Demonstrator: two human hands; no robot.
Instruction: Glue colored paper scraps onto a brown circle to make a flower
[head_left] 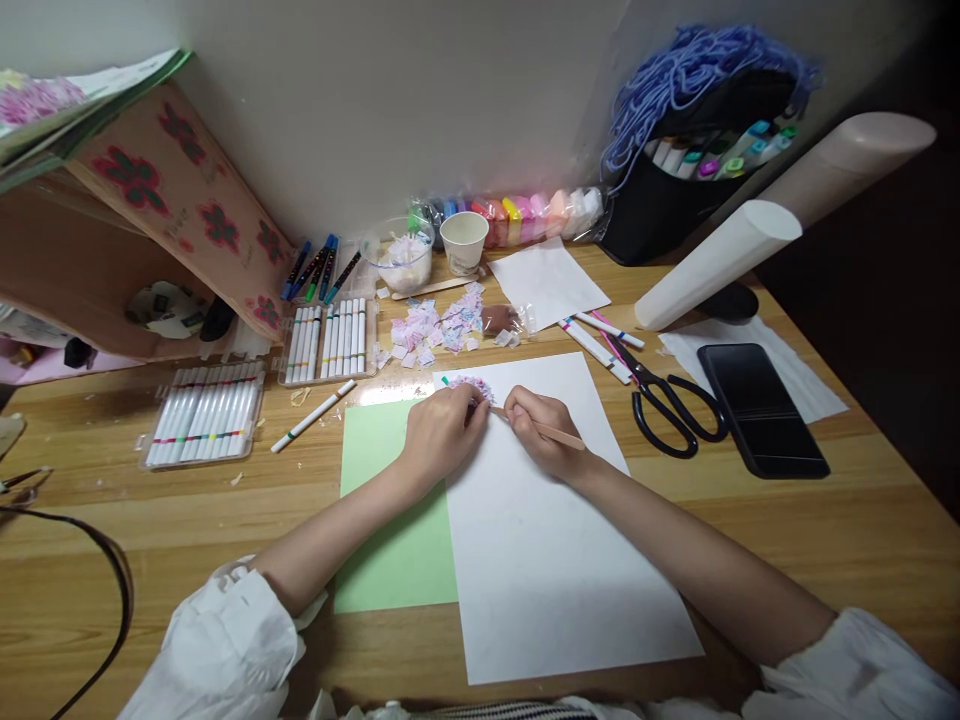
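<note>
Wood-grain tabletop point(202, 520) against a plain grey wall point(412, 110); large white paper sheet point(555, 570) before the person.
The right hand point(546, 430) is closed around a flat, pale wooden stick point(564, 437), tip beside a small pink-purple patch point(480, 386) near the sheet's top edge; the left hand point(442, 428) rests there, fingers curled, and from here I cannot tell whether it grips anything. Beyond, a round clear plastic bowl point(371, 247) holds pale paper scraps point(407, 258) beside a white paper cup point(463, 245); a tall black holder point(646, 220) contains coloured-cap markers point(720, 162); two flat clear plastic cases hold white markers point(202, 410).
</note>
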